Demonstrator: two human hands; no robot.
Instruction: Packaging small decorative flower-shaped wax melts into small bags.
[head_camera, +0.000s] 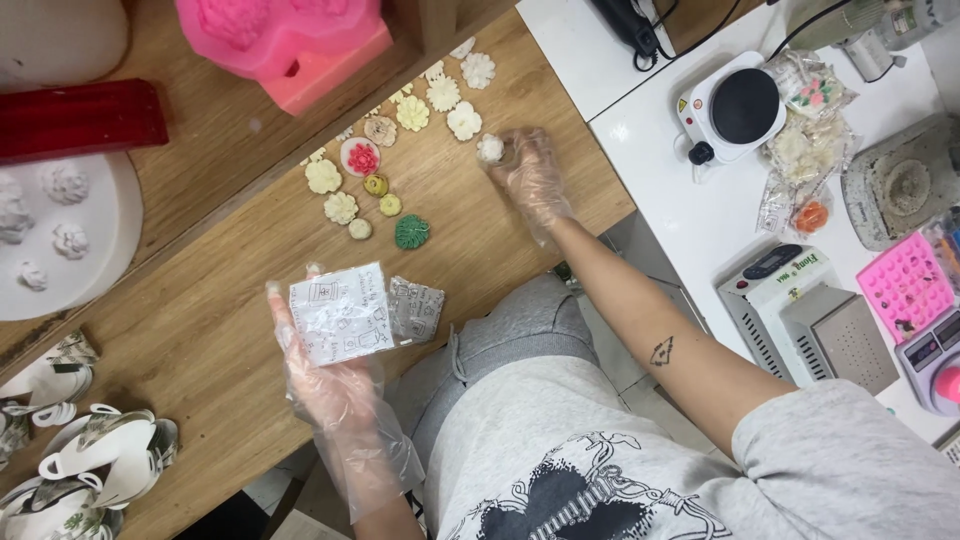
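Flower piece, small and white, pinched in right hand fingertips at the row of moulded flowers on wooden table. Left hand, gloved, fingers closed around printed cardboard box, open flap toward the lap.

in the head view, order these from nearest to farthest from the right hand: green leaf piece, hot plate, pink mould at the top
1. green leaf piece, on the wooden table, to the left of and below the right hand.
2. hot plate, on the white counter to the right.
3. pink mould, top left of the wooden table.
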